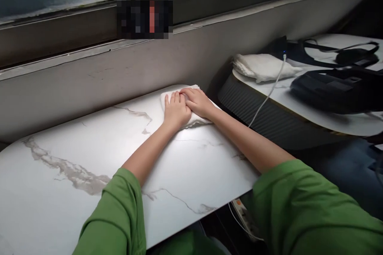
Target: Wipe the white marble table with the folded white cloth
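A folded white cloth (197, 120) lies on the white marble-patterned table (119, 147), near its far right corner. My left hand (177, 110) rests flat on the cloth with its fingers spread and pointing away from me. Beside it, my right hand (199, 102) also presses on the cloth, palm down, its fingers extended toward and partly over the fingers of my left hand. Both arms stretch forward across the tabletop. The underside of each hand is hidden against the cloth.
Behind the table runs a grey wall (89, 91) below a window. At the right, a second table (353, 124) holds another white cloth (263, 66), a black bag (338, 89) and straps. A white cable (267, 97) hangs between the tables. A power strip (243, 215) shows below.
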The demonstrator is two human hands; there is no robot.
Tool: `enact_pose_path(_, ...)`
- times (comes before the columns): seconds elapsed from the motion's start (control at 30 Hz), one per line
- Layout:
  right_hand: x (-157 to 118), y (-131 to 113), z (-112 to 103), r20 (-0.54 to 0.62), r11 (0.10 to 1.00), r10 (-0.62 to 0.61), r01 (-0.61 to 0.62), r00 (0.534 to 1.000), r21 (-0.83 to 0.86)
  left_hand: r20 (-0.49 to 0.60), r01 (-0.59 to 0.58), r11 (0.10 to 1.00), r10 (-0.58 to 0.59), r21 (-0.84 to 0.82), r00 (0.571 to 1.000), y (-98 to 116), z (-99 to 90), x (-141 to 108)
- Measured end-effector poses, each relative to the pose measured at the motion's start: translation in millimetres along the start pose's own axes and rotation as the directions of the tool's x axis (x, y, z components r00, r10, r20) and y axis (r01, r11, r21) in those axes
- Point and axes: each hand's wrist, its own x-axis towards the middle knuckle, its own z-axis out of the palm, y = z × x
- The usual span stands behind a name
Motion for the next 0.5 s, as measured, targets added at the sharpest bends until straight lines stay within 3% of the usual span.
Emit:
enact_pose_path(0.13,28.5,19.2,6.0,-0.015,0.999,0.02,-0.02,1.0,0.027,-0.027,0.037,0.999,-0.037,-0.003,0.999,-8.4,5.9,30.7)
enact_pose_path(0.27,36.8,24.3,7.4,-0.014,0.999,0.042,-0.042,0.999,0.004,-0.022,0.031,0.999,-0.031,0.007,0.999,-12.4,7.0,43.0)
enact_pose_path(0.4,16.0,18.6,1.2,0.061,0.998,0.04,-0.038,0.997,-0.041,0.002,-0.01,0.999,0.01,0.036,1.0,-5.7,3.8,25.8)
enact_pose_path(0.5,-24.3,13.7,-12.0,0.146,0.998,-0.004,0.014,0.989,-0.064,0.017,-0.038,0.999,0.038,0.038,0.999,14.2,0.6,-6.6)
